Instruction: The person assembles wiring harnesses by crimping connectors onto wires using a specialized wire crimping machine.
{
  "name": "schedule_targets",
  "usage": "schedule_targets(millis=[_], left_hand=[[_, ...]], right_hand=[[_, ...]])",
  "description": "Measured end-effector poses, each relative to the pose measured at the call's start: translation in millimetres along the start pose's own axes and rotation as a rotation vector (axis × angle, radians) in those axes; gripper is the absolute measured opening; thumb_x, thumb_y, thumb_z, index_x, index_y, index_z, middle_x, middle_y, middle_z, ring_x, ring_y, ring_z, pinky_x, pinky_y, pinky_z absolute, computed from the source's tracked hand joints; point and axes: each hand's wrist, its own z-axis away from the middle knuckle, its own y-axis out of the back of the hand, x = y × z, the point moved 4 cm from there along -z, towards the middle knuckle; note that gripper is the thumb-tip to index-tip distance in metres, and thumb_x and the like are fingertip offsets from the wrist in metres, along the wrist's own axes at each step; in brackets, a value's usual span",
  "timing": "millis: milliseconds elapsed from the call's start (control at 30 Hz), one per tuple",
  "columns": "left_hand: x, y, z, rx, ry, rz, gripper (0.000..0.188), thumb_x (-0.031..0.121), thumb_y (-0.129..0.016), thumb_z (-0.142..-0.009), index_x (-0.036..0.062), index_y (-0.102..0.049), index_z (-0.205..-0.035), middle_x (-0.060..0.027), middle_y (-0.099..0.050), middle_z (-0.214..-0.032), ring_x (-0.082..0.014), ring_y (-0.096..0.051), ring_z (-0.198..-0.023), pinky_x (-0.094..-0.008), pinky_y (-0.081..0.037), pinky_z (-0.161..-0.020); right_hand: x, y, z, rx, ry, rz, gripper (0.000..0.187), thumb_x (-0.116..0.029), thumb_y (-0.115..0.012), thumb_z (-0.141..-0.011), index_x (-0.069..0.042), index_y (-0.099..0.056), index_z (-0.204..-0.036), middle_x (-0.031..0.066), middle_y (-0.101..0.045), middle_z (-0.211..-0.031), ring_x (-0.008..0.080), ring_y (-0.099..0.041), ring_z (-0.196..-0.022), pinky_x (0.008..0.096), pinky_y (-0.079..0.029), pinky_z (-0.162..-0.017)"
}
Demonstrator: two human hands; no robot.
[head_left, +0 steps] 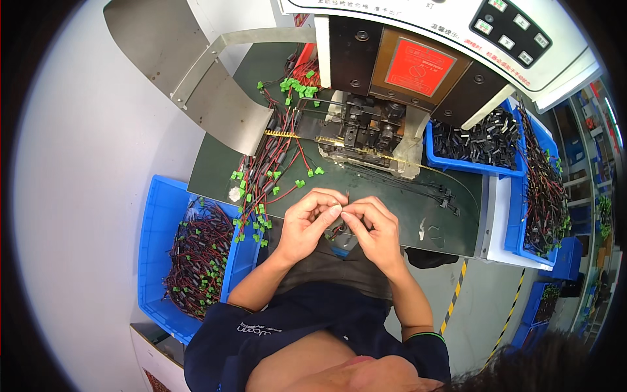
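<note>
My left hand (pixel 307 225) and my right hand (pixel 375 230) meet at the table's near edge, thumbs and forefingers pinched together. Between the fingertips is a thin dark red wire (pixel 337 230); its ends are mostly covered by the fingers. Just beyond the hands stands a terminal crimping machine (pixel 372 124) with a dark metal die area. To the left of it, a bundle of red and black wires (pixel 271 163) with green connectors lies across the table, some hanging over its edge. Several black leads (pixel 418 188) lie on the right.
A blue bin (pixel 152 242) of finished-looking wire bundles stands lower left. At right are a blue bin (pixel 477 164) of black connectors and a long blue tray (pixel 514 222) of wires. A bent metal guard (pixel 228 117) overhangs the left of the green table (pixel 385 225).
</note>
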Motion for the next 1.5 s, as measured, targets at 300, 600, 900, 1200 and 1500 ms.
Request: schedule_targets(millis=[300, 600, 900, 1200, 1500], left_hand=[[3, 0, -8, 0.020, -0.080, 0.028, 0.006, 0.000, -0.062, -0.101, -0.0024, -0.065, -0.106, -0.0245, -0.059, -0.142, -0.0277, -0.061, -0.128, -0.0408, -0.050, -0.106], [-3, 4, -5, 0.036, 0.030, 0.087, 0.008, -0.002, -0.067, -0.098, -0.0046, -0.069, -0.105, -0.0135, -0.064, -0.113, -0.0156, -0.063, -0.096, -0.0317, -0.053, -0.085], [0, 7, -9, 0.027, -0.016, 0.017, 0.010, -0.003, -0.069, -0.097, -0.0059, -0.073, -0.106, -0.0105, -0.059, -0.112, -0.0147, -0.067, -0.085, -0.0263, -0.055, -0.071], [6, 4, -14, -0.022, 0.037, -0.111, 0.012, -0.001, -0.072, -0.095, -0.0041, -0.076, -0.105, -0.0086, -0.064, -0.106, -0.0088, -0.063, -0.072, -0.0211, -0.051, -0.061], [5, 2, -11, -0.027, 0.032, -0.088, 0.012, -0.001, -0.071, -0.096, -0.0043, -0.076, -0.106, -0.0087, -0.065, -0.104, -0.0090, -0.062, -0.072, -0.0209, -0.050, -0.061]], right_hand=[[29, -16, 10, 0.016, -0.278, -0.466, 0.010, -0.005, -0.069, -0.100, 0.002, -0.067, -0.106, 0.0047, -0.070, -0.099, 0.0062, -0.064, -0.081, 0.0207, -0.048, -0.059], [32, -18, 8, -0.091, -0.330, -0.508, 0.009, -0.008, -0.064, -0.104, 0.001, -0.065, -0.104, 0.0057, -0.076, -0.087, 0.0057, -0.065, -0.070, 0.0211, -0.048, -0.055], [25, -6, -1, -0.268, -0.465, -0.428, 0.019, -0.012, -0.063, -0.105, 0.002, -0.075, -0.109, 0.0076, -0.078, -0.090, 0.0087, -0.070, -0.073, 0.0238, -0.053, -0.058], [9, 5, -4, -0.231, -0.357, -0.306, 0.017, -0.008, -0.065, -0.103, 0.005, -0.075, -0.102, 0.0099, -0.077, -0.086, 0.0144, -0.073, -0.074, 0.0274, -0.057, -0.066], [10, 5, -2, -0.236, -0.374, -0.304, 0.019, -0.009, -0.065, -0.103, 0.005, -0.075, -0.098, 0.0097, -0.076, -0.085, 0.0142, -0.073, -0.074, 0.0273, -0.057, -0.066]])
